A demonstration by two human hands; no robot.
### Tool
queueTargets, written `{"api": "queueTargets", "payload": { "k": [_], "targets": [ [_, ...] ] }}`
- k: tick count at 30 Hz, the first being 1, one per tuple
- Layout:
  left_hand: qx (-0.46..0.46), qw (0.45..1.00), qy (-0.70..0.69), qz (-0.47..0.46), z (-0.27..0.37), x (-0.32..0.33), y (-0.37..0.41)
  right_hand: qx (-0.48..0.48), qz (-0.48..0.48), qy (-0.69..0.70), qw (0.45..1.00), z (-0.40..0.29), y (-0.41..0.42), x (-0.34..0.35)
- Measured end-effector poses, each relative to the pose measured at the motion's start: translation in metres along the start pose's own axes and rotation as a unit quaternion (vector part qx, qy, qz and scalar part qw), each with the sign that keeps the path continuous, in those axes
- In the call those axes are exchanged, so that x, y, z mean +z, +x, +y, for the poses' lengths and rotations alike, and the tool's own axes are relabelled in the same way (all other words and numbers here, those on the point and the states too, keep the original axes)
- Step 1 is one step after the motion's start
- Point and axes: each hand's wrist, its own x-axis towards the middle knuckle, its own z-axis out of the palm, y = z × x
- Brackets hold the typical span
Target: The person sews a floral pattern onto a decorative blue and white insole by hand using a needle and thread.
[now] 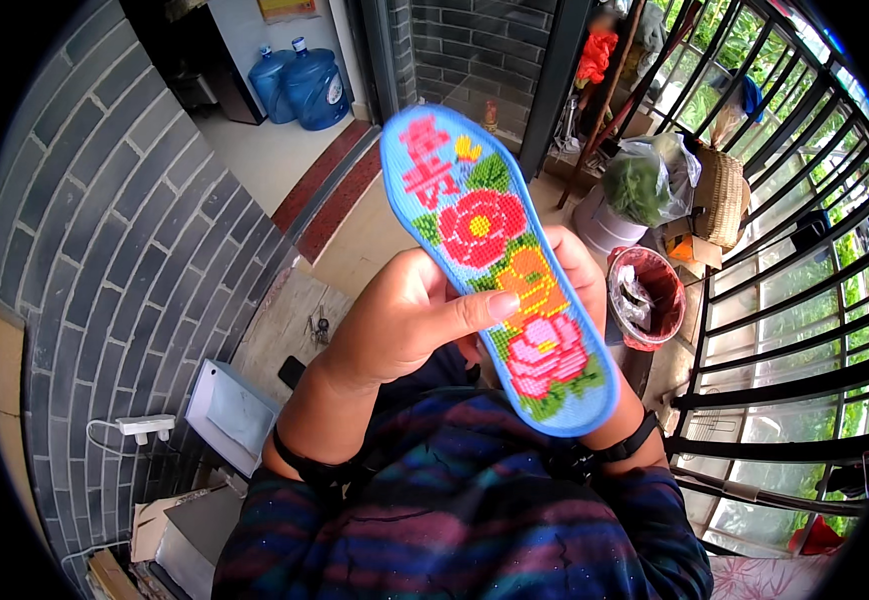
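An embroidered shoe insole (479, 225) is held up in front of me, its wide toe end pointing away and its heel towards my chest. Light blue cloth with a darker blue edge carries stitched red, orange and pink flowers, green leaves and red stitched characters. My left hand (412, 315) grips it at the narrow middle, the thumb lying flat on the stitched face. On the far edge my right hand (581, 270) supports it from behind; most of those fingers are hidden by the insole.
A bin with a red liner (644, 296) stands at right, near a white bucket (607, 217) bearing a plastic bag of greens (641, 184). Black railings (794, 315) curve along the right. At left are a brick wall (127, 225), a box lid (232, 412) and keys (320, 326).
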Motion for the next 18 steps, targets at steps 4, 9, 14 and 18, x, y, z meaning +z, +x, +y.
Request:
{"api": "queueTargets", "payload": {
  "k": [4,9,14,18],
  "targets": [
    [0.054,0.998,0.005,0.027,-0.004,-0.004,-0.001,0.018,-0.002,-0.047,0.999,-0.001,0.000,-0.004],
    [0.046,0.999,0.001,0.010,-0.003,-0.005,-0.003,0.004,0.021,-0.053,0.998,0.004,-0.002,-0.009],
    [0.074,0.997,0.023,0.027,-0.006,-0.001,-0.004,0.010,0.025,-0.040,0.999,0.003,0.000,-0.010],
    [0.079,0.996,0.034,0.035,-0.005,0.000,-0.004,-0.003,0.027,-0.050,0.998,0.005,0.001,-0.010]
  ]
}}
